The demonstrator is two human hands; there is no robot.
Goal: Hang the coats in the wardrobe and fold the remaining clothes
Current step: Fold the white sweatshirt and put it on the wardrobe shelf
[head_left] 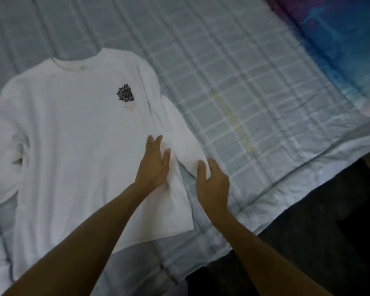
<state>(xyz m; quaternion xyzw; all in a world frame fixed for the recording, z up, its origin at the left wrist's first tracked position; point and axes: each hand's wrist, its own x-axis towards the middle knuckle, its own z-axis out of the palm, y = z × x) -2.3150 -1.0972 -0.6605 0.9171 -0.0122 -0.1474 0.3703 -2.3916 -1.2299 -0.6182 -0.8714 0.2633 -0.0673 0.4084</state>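
White sweatshirt (77, 146) spread under both hands, left hand (153, 165) flat, open, right hand (213, 184) pinching its sleeve (186, 150), checked bedspread (254, 92) beyond

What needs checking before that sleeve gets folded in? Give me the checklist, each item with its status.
1. White sweatshirt lies flat, front up, on the bed cover: ok.
2. Left hand rests open on the body beside the sleeve seam: ok.
3. Right hand has its fingers on the sleeve: ok; whether it has a firm grip: cannot tell.
4. Other sleeve laid out straight: not ok, it bends at the picture's left edge and its cuff is out of view.
5. Hem lies smooth: ok.
6. Bed space beside the sleeve free of other items: ok.
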